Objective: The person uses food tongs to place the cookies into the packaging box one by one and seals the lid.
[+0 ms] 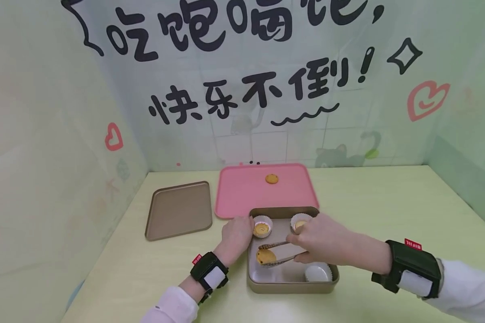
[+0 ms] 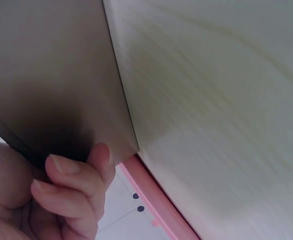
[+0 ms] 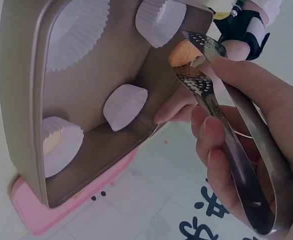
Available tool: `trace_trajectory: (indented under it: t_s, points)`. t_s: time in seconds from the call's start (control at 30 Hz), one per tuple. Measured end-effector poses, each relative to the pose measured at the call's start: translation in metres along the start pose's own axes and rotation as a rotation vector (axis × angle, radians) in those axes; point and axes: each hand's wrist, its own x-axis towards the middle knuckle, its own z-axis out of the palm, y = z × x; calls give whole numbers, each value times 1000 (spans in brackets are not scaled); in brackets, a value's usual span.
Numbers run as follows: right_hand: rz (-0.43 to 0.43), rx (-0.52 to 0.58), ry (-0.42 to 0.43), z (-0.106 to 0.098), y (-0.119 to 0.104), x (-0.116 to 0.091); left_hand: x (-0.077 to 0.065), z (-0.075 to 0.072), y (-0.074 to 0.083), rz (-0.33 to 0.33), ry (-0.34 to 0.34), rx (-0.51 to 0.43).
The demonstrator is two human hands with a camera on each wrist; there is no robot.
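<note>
My right hand (image 1: 323, 240) holds metal tongs (image 3: 231, 135) with perforated tips. They pinch a round golden cookie (image 1: 266, 257) over a rectangular metal tin (image 1: 291, 288). Inside the tin are several white paper cups (image 3: 126, 107). The far-left cup holds a cookie (image 1: 261, 229), and so does the far-right cup (image 1: 295, 220), partly covered by my right hand. A near-right cup (image 1: 318, 272) appears without a cookie. At the tin's left side, my left hand (image 1: 237, 235) grips the rim, its curled fingers against the wall in the left wrist view.
Behind the tin lies a pink tray (image 1: 242, 193), with one cookie (image 1: 272, 179) near its far edge. A flat brown lid-like tray (image 1: 182, 211) rests to the left on the pale table (image 1: 372, 206). A printed curtain (image 1: 234, 148) hangs at the back.
</note>
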Motion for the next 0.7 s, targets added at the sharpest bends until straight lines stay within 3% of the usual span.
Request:
trace_trajectory:
  t_s: [0.23,0.47,0.57,0.7]
  points:
    - [-50,-51,19,7,-12,7,2,-3,1,9,-8,6]
    - [-24,-29,3,2,-5,8,4,-5,1,30,-3,10]
    - [27,56,-4,-7,7,7,2,-4,1,25,-1,4]
    - [163,172,-17,-13,37,6,0,-4,0,16,-16,3]
